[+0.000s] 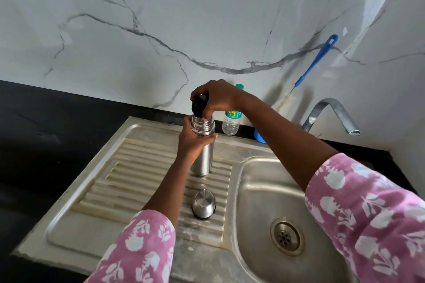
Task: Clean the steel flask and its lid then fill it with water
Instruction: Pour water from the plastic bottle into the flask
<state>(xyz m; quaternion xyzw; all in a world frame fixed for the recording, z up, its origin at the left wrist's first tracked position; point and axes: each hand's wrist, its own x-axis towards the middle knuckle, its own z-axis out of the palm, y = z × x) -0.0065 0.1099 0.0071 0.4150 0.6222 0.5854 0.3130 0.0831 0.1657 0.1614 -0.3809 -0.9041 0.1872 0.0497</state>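
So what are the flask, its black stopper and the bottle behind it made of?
The flask looks like stainless steel, satin finish, with soft grey reflections. The black stopper is probably matt plastic, no glint. The bottle seems thin clear plastic: ribbed and see-through.

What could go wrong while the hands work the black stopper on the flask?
1. The flask stands on the ribbed drainboard; twisting the black stopper with the right hand could skid its base if the left hand loosens.
2. The steel cap sits beside the left forearm and might get knocked toward the sink basin.
3. The plastic bottle just behind could be tipped.
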